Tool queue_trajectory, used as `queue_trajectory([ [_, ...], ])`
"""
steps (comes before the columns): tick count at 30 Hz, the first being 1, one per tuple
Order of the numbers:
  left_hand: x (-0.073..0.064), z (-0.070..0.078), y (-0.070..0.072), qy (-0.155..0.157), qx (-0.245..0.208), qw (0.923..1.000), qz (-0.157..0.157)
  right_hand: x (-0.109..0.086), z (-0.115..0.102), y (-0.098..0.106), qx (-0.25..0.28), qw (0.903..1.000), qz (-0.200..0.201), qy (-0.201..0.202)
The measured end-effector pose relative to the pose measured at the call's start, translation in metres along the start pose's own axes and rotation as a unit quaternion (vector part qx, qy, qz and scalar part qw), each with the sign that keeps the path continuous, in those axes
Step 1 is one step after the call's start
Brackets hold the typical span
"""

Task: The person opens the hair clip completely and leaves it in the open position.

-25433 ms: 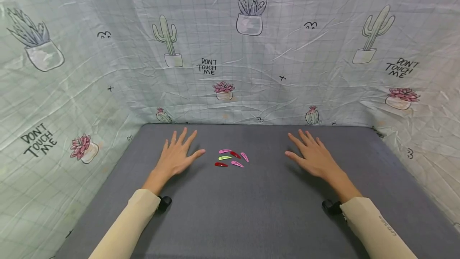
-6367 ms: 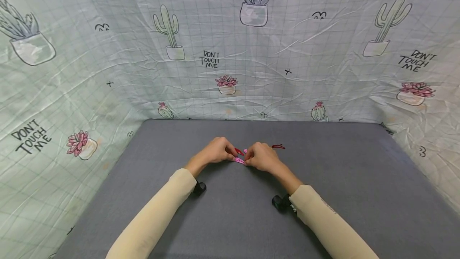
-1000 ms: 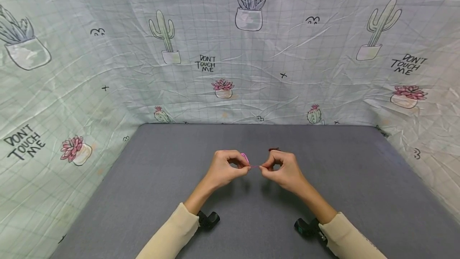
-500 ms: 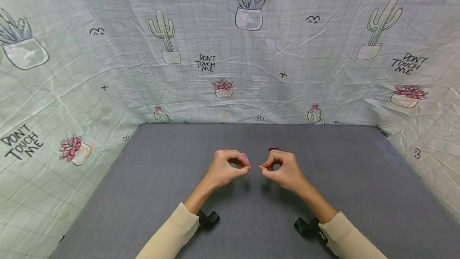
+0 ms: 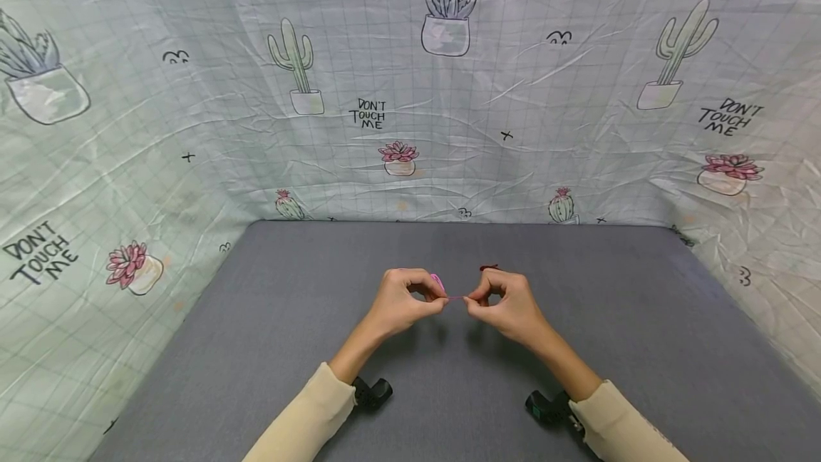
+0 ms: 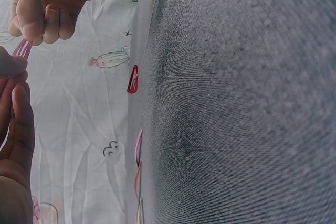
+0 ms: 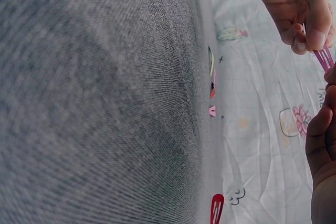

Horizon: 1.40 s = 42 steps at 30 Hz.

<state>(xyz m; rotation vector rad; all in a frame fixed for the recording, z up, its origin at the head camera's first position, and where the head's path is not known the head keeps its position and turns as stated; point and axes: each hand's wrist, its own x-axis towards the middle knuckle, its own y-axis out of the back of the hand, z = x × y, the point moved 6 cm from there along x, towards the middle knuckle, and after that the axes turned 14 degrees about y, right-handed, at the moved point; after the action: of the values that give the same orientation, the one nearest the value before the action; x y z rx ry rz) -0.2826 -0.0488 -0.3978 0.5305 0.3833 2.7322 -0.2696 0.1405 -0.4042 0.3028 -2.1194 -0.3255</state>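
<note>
A pink snap hair clip (image 5: pixel 455 297) is held edge-on above the grey table between both hands. My left hand (image 5: pixel 403 299) pinches one end between thumb and fingertips. My right hand (image 5: pixel 507 302) pinches the opposite end the same way. The left wrist view shows the slotted middle of this hair clip (image 6: pixel 23 49) between the two sets of fingertips. Behind the left fingers, another pink hair clip (image 5: pixel 438 281) lies on the table, partly hidden. A red hair clip (image 5: pixel 489 267) lies just beyond the right hand, its arms looking spread.
In the left wrist view, a pink clip (image 6: pixel 138 148), a red clip (image 6: pixel 137 182) and a yellow-green clip (image 6: pixel 139 211) lie along the table. The grey table (image 5: pixel 288 255) ends at a cactus-print cloth (image 5: pixel 513 91) at the back and sides.
Earliest, both hands lay spread beside the clips; later they worked at a pink clip lower down. A red clip has moved right. Over the last second the hands hold almost still.
</note>
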Motion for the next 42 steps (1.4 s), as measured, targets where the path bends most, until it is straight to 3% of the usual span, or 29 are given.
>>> queue_trajectory([
  [10,0.0,-0.001,0.0,0.013,0.002,0.9999,0.001,0.004,-0.011,0.0,-0.013,0.9998,0.009,0.01],
  [17,0.0,-0.001,-0.001,0.011,0.003,0.9999,0.002,-0.001,-0.001,0.0,-0.007,1.0,0.002,0.005],
  [33,0.0,0.0,-0.001,0.002,0.003,1.0,0.002,0.001,-0.002,-0.001,-0.026,0.9996,0.006,0.002],
  [42,0.0,0.001,0.0,0.006,0.007,0.9999,0.005,0.001,-0.003,0.0,-0.004,1.0,0.004,0.004],
])
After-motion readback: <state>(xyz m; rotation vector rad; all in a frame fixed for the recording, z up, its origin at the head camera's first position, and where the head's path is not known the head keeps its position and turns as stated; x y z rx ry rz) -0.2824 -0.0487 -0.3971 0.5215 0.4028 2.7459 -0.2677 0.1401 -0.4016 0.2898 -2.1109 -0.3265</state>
